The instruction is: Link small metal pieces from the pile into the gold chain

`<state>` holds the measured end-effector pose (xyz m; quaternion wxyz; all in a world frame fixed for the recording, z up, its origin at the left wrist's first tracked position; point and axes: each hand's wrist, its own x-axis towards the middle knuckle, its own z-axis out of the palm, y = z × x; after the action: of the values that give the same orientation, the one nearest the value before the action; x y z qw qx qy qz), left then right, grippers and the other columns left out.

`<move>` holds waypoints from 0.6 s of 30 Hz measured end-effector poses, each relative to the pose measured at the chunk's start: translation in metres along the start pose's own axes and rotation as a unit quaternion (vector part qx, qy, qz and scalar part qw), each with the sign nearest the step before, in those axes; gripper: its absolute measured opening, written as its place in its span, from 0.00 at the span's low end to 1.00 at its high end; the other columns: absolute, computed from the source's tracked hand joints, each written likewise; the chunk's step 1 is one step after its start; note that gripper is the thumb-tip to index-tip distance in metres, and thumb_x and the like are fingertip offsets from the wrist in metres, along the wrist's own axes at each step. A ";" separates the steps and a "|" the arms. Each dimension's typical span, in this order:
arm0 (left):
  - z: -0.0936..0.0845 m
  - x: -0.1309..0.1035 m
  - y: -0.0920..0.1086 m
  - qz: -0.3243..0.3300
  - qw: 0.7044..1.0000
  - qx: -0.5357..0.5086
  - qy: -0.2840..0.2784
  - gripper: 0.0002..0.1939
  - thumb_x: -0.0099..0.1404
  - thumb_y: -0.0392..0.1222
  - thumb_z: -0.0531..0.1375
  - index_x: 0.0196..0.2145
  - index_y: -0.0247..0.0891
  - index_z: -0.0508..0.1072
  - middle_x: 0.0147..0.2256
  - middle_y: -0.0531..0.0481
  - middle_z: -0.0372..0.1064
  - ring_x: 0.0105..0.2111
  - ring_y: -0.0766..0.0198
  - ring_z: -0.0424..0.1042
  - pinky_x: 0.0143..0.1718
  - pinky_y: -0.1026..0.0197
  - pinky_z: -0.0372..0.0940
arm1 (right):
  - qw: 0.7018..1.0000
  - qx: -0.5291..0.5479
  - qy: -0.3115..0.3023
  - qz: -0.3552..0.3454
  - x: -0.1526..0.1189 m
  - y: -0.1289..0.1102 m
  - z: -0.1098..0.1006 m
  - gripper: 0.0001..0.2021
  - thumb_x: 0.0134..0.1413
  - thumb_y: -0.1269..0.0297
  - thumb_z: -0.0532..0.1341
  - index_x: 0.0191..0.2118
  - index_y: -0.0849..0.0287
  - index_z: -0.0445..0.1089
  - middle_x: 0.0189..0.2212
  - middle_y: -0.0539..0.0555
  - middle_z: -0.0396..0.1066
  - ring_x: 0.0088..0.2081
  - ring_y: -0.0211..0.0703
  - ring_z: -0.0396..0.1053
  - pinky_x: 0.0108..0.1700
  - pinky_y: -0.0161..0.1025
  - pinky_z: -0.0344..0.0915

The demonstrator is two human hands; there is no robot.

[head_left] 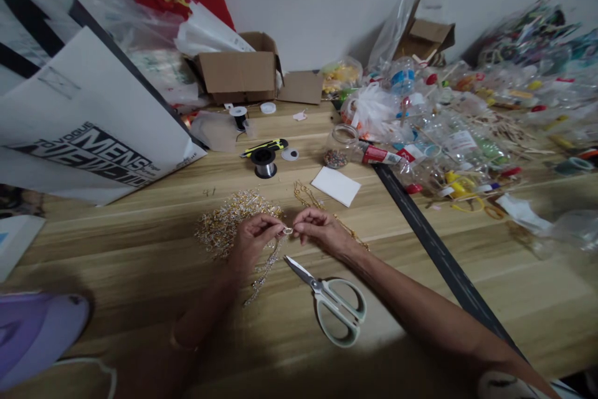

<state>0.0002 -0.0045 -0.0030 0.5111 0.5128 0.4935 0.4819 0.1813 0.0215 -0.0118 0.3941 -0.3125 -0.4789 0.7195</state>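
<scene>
My left hand (255,238) pinches the top of a silvery beaded chain (265,274), which trails down onto the wooden table. My right hand (322,230) pinches the other side of a small loop at the chain's end, between the fingertips of both hands. The loop's fine detail is too small to make out. Beside my left hand spreads a pile of gold and clear beads or links (224,218). A gold chain (306,193) lies behind and partly under my right hand. Scissors with pale green handles (339,305) rest just below the hands, blades slightly apart.
Beyond the hands are a wire spool (265,164), a yellow-black utility knife (273,147), a white card (335,185) and a jar of beads (339,147). Plastic bottles (462,144) crowd the right. A large white bag (93,119) stands left, near a purple object (42,330).
</scene>
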 end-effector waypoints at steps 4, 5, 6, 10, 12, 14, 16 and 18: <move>0.003 -0.001 0.003 -0.003 1.000 0.008 -0.008 0.05 0.51 0.39 0.65 0.25 0.36 0.74 0.24 0.52 0.74 0.26 0.65 0.72 0.30 0.64 0.66 | 0.999 -0.036 -0.001 -0.002 -0.001 -0.002 0.000 0.12 0.46 0.57 0.67 0.30 0.62 0.70 0.25 0.49 0.70 0.25 0.32 0.67 0.28 0.30 0.65; 0.003 -0.001 0.004 -0.006 1.000 0.011 -0.009 0.05 0.51 0.40 0.65 0.25 0.36 0.74 0.24 0.51 0.74 0.25 0.65 0.72 0.30 0.64 0.67 | 0.999 -0.051 -0.002 0.000 -0.002 -0.003 0.001 0.12 0.47 0.56 0.66 0.31 0.62 0.70 0.25 0.49 0.69 0.26 0.33 0.67 0.28 0.30 0.65; 0.004 -0.001 0.004 -0.009 1.000 0.013 -0.010 0.06 0.50 0.40 0.66 0.25 0.35 0.74 0.23 0.51 0.73 0.25 0.65 0.72 0.30 0.64 0.67 | 0.998 -0.067 -0.004 0.000 -0.002 -0.004 0.001 0.13 0.48 0.56 0.66 0.31 0.62 0.70 0.25 0.49 0.69 0.26 0.33 0.67 0.28 0.30 0.65; 0.004 -0.001 0.003 -0.018 1.000 0.021 -0.015 0.06 0.50 0.40 0.66 0.26 0.35 0.75 0.23 0.51 0.74 0.26 0.64 0.72 0.30 0.64 0.67 | 0.993 -0.115 -0.012 -0.008 -0.002 -0.005 0.001 0.14 0.51 0.53 0.63 0.31 0.62 0.68 0.25 0.49 0.67 0.27 0.33 0.66 0.27 0.29 0.65; 0.003 0.000 0.002 -0.016 0.999 0.024 -0.020 0.06 0.50 0.39 0.66 0.26 0.35 0.75 0.24 0.51 0.74 0.26 0.64 0.73 0.31 0.64 0.67 | 0.992 -0.127 -0.012 -0.014 -0.002 -0.004 0.001 0.14 0.52 0.53 0.62 0.31 0.61 0.67 0.25 0.48 0.66 0.26 0.33 0.66 0.26 0.29 0.65; 0.004 0.000 0.001 -0.015 0.999 0.025 -0.025 0.05 0.50 0.38 0.66 0.26 0.35 0.75 0.25 0.50 0.75 0.27 0.63 0.73 0.32 0.63 0.67 | 0.991 -0.133 -0.012 -0.014 -0.002 -0.003 0.001 0.14 0.52 0.53 0.62 0.31 0.61 0.67 0.26 0.48 0.66 0.26 0.32 0.66 0.26 0.29 0.65; 0.005 -0.001 0.002 -0.015 0.999 0.026 -0.026 0.05 0.49 0.38 0.66 0.25 0.35 0.75 0.25 0.50 0.75 0.27 0.63 0.73 0.32 0.63 0.67 | 0.991 -0.133 -0.012 -0.009 -0.002 -0.001 0.002 0.14 0.51 0.54 0.62 0.32 0.62 0.68 0.25 0.48 0.66 0.25 0.32 0.65 0.25 0.29 0.65; 0.006 -0.001 0.003 -0.013 0.999 0.029 -0.024 0.05 0.49 0.38 0.66 0.25 0.35 0.75 0.25 0.49 0.75 0.27 0.64 0.73 0.32 0.63 0.67 | 0.992 -0.128 -0.008 0.001 -0.002 0.001 0.003 0.13 0.50 0.55 0.63 0.32 0.62 0.69 0.24 0.48 0.66 0.24 0.32 0.65 0.25 0.29 0.64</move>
<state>0.0060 -0.0058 -0.0002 0.5142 0.5319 0.5016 0.4484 0.1801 0.0180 -0.0116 0.3465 -0.3545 -0.5699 0.6554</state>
